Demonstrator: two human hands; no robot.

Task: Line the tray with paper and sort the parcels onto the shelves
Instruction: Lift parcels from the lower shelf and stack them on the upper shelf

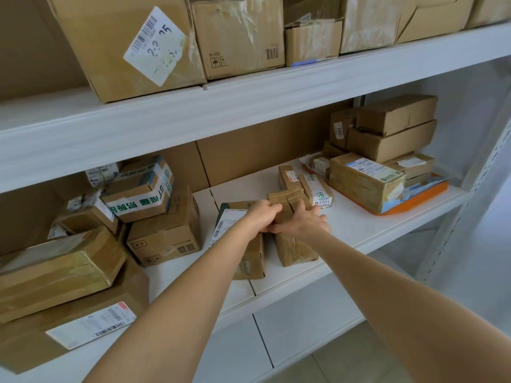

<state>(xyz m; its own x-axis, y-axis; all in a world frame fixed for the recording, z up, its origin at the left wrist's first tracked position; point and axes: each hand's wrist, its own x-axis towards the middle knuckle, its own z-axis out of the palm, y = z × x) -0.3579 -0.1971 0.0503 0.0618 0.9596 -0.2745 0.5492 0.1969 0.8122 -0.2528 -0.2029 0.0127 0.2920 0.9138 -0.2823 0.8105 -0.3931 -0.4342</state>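
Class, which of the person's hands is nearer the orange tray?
Right. The right hand rests on a taped parcel left of the orange tray; the left hand is farther left.

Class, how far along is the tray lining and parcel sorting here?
Done: paper lines the orange tray, with parcels stacked on it. In hand: the left hand grips and the right hand presses the taped parcel on the middle shelf. Left: cannot tell; no unsorted pile shows.

A white label on the large box at the upper left is showing a handwritten "35". The neighbouring box is bearing "K-001". Right of centre, a small parcel is displaying "48-3-3311", and a stacked parcel further right is showing "200".
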